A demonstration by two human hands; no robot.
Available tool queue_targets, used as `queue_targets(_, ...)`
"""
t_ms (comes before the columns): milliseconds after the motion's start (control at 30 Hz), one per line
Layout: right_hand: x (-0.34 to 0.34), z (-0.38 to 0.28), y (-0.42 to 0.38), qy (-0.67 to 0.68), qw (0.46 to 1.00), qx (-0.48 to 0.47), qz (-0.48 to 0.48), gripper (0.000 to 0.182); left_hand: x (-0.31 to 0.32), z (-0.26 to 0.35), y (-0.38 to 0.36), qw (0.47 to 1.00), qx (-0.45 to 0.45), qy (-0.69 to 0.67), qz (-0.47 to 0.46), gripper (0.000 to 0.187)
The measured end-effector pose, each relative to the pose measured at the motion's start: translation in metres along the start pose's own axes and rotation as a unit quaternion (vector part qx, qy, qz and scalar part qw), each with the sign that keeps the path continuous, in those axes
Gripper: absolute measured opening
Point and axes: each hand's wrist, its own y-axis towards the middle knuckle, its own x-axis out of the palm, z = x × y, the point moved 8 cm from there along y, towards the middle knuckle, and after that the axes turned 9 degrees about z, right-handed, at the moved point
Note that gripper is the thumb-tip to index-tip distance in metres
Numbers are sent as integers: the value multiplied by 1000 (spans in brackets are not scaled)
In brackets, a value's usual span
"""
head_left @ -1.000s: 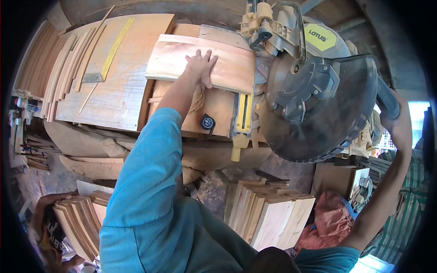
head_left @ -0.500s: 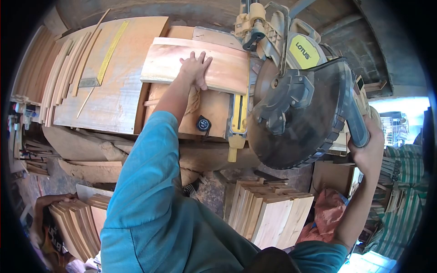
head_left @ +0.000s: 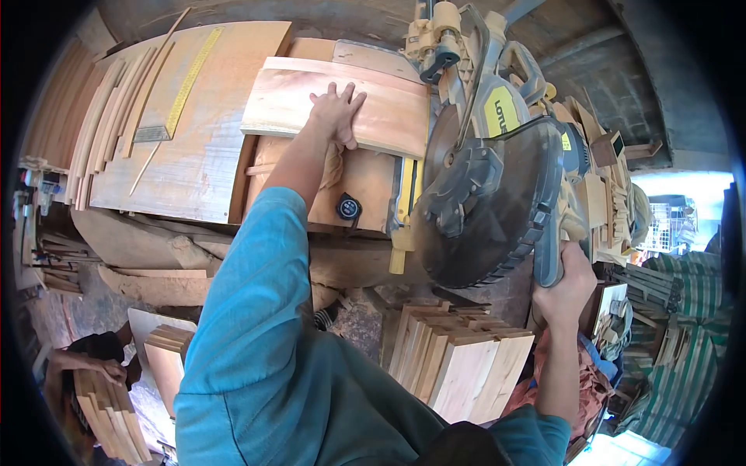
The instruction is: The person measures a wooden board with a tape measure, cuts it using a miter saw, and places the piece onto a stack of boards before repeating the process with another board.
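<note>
My left hand (head_left: pixel 339 116) lies spread on top of a wide wooden board (head_left: pixel 287 97), whose right end reaches the yellow-edged table of the miter saw (head_left: pixel 489 167). The saw's handle (head_left: pixel 549 252) is gripped by my right hand (head_left: pixel 569 286), the fingers wrapped round it. A dark guard hides much of the blade (head_left: pixel 445 136), which shows just right of the board's end. In front of the board, a round black tape measure (head_left: pixel 348 206) rests on the bench near a crumpled brown cloth (head_left: pixel 332 169).
A square ruler (head_left: pixel 186 85) and thin strips lie on a large panel (head_left: pixel 210 147) at left. Stacked boards (head_left: pixel 458 357) stand below the bench. At lower left, another person's hand (head_left: pixel 109 366) rests on upright boards (head_left: pixel 109 412).
My right hand has moved left with the handle, and the saw head has swung left toward the board's end. The other person and their boards have shifted lower left.
</note>
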Motion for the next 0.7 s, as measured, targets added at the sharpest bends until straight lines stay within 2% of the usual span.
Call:
queue_targets(367, 27, 1, -30, -8, 1000, -13, 24, 28, -2, 1, -1, 1000, 2, 10, 3, 139)
queue_targets(700, 49, 0, -51, -14, 998, -32, 49, 39, 3, -1, 1, 1000, 0, 8, 2, 139)
